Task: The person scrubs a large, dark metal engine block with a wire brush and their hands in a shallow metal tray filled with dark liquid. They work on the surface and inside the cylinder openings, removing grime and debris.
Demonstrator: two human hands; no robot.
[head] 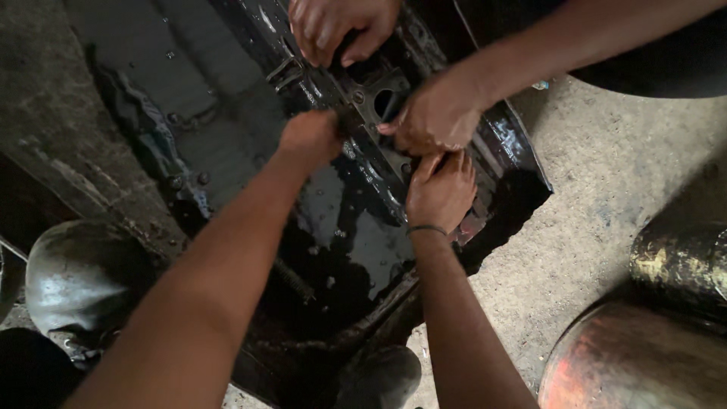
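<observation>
Black oily metal bracket [379, 95] sits on wet black panel [341, 235], top centre. Left hand [310, 136] fisted on its edge, possibly gripping a tool. Right hand [441, 189] fingers curled, pressing beside it. Co-worker's hands [432, 117] alongside.

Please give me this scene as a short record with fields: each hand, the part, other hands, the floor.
left hand: closed in a fist on the oily black metal part
right hand: fingers pressed on the same part, dark band at wrist
other person's hands: two, on the part's bracket from above
floor: rough concrete
nearby: round copper-coloured vessel
</observation>
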